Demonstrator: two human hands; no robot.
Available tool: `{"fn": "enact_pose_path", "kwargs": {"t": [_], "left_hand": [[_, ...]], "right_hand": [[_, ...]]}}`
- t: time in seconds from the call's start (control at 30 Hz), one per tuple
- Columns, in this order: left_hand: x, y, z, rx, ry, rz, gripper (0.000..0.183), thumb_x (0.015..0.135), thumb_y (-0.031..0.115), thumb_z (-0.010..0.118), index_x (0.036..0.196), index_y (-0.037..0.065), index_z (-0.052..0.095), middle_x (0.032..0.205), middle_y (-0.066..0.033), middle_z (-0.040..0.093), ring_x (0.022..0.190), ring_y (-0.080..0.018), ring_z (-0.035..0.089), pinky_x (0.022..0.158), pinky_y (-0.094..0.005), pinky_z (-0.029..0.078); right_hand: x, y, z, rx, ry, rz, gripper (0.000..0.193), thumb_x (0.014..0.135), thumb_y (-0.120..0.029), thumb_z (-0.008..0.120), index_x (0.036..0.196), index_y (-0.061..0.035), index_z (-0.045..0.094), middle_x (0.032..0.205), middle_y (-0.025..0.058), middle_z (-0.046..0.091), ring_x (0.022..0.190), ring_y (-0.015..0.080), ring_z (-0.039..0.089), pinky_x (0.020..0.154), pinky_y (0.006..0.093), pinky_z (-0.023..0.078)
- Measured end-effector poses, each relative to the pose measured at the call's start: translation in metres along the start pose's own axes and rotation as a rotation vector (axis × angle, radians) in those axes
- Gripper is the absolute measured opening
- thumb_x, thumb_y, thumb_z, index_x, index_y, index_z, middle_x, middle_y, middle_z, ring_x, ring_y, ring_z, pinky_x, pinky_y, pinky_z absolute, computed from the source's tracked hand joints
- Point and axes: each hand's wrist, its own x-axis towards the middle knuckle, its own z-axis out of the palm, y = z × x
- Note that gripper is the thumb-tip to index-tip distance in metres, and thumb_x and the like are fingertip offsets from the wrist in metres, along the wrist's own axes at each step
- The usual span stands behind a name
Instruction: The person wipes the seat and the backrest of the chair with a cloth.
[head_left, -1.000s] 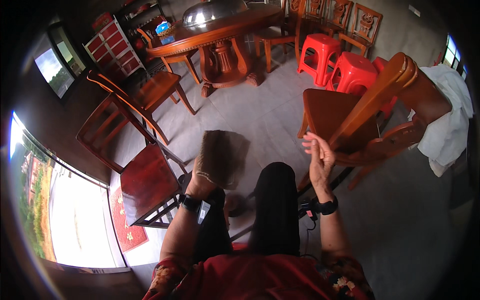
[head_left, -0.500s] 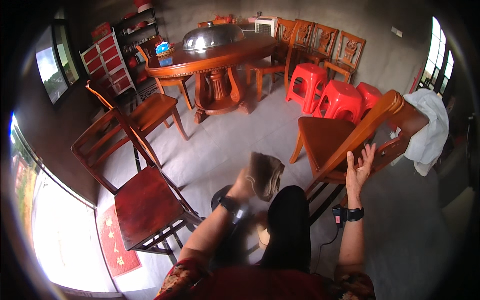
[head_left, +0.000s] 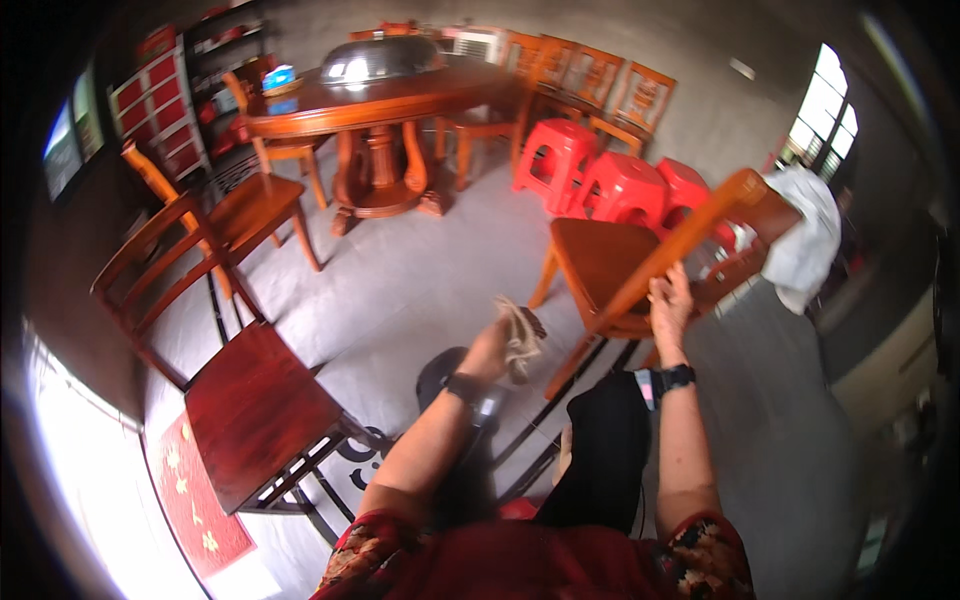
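My left hand (head_left: 487, 350) grips a crumpled brownish cloth (head_left: 522, 340), blurred by motion, above the floor between my knees and the chair on the right. My right hand (head_left: 671, 312) is at the back post of that wooden chair (head_left: 597, 258), with its fingers curled round the post's edge. The chair is turned with its back toward me and to the right. A pale cloth (head_left: 808, 235) hangs over the top of its backrest.
A dark red-brown chair (head_left: 262, 405) stands at the left, with another wooden chair (head_left: 250, 212) behind it. Farther back are a round wooden table (head_left: 375, 118) bearing a metal dome cover (head_left: 380, 60), and several red plastic stools (head_left: 625, 188). A red mat (head_left: 195, 490) lies near the doorway.
My right hand, raised and spread before, has closed on the chair's back post. My left hand still holds the cloth, now more bunched. The view has turned to the right.
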Motion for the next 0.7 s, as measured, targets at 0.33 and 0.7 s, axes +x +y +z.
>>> {"fn": "enact_pose_path", "kwargs": {"t": [0.33,0.7], "left_hand": [[-0.001,0.006,0.034,0.235,-0.137,0.142,0.048,0.104,0.040,0.032,0.129,0.002,0.050,0.116,-0.0118,0.063,0.101,-0.0252,0.062,0.089,-0.0391,0.052],[0.080,0.079,0.237,0.403,-0.408,0.603,0.035,0.105,0.032,0.039,0.123,0.005,0.054,0.096,0.0032,0.058,0.083,-0.0039,0.052,0.074,-0.0246,0.048]], "right_hand": [[0.010,-0.027,-0.018,0.190,0.203,0.071,0.031,0.097,-0.022,0.060,0.123,-0.0053,0.062,0.115,0.0074,0.067,0.095,0.0137,0.064,0.074,0.0267,0.052],[0.030,-0.010,0.015,0.424,0.054,0.371,0.065,0.100,-0.048,0.043,0.142,0.0015,0.039,0.142,0.0104,0.044,0.129,0.0226,0.043,0.108,0.0380,0.034]]}}
